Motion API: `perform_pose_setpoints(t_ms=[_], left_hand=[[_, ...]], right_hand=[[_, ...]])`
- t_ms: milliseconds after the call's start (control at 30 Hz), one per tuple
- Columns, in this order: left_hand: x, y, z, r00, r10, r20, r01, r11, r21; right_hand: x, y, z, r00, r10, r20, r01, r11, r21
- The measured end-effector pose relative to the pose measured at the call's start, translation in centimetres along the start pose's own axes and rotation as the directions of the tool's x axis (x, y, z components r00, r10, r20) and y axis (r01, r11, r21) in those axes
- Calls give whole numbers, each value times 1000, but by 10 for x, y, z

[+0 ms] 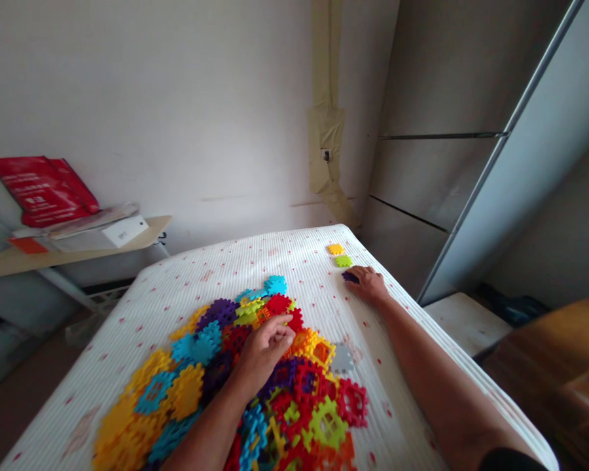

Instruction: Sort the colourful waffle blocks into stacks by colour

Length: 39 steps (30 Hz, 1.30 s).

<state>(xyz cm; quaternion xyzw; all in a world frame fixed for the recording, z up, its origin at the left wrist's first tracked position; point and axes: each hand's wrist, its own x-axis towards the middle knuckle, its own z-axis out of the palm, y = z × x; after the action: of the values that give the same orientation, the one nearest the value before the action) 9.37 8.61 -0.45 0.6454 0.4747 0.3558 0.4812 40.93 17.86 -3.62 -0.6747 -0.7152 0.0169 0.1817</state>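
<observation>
A heap of colourful plastic interlocking tiles [216, 379] lies on a white mattress [255, 261] with small red marks. My left hand [265, 347] rests on the heap, fingers curled around a red tile [281, 305] at its far side. My right hand [368, 282] reaches to the far right edge of the mattress, its fingers down on a purple tile [348, 277]. Just beyond it a green tile [343, 261] and a yellow tile [336, 248] lie in a row. A grey tile [342, 358] sits apart at the heap's right edge.
A wooden shelf [78, 245] with a red bag [42, 190] and papers stands at the left wall. A grey wardrobe door [520, 163] rises at the right, with a wooden surface [559, 366] below it. The floor shows to the left of the mattress.
</observation>
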Motion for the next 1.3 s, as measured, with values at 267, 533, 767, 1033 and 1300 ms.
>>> perform_pose_setpoints(t_ms=[267,533,767,1033,1300], left_hand=[[1,-2,0,998,6,-57,-4,1000,19],[2,-10,0,980,108,-167,-79,982,172],[5,9,4,980,157,-126,-112,946,304],[30,50,28,996,76,-52,-1,579,815],[48,31,38,999,15,-51,35,526,850]], right_hand=[[-1,-7,7,997,47,-61,-50,998,-37],[-1,-5,10,997,42,-72,-44,999,-26],[3,7,22,946,150,-287,-111,983,148],[3,14,19,831,287,-476,-31,880,475],[5,19,20,805,338,-488,-46,855,517]])
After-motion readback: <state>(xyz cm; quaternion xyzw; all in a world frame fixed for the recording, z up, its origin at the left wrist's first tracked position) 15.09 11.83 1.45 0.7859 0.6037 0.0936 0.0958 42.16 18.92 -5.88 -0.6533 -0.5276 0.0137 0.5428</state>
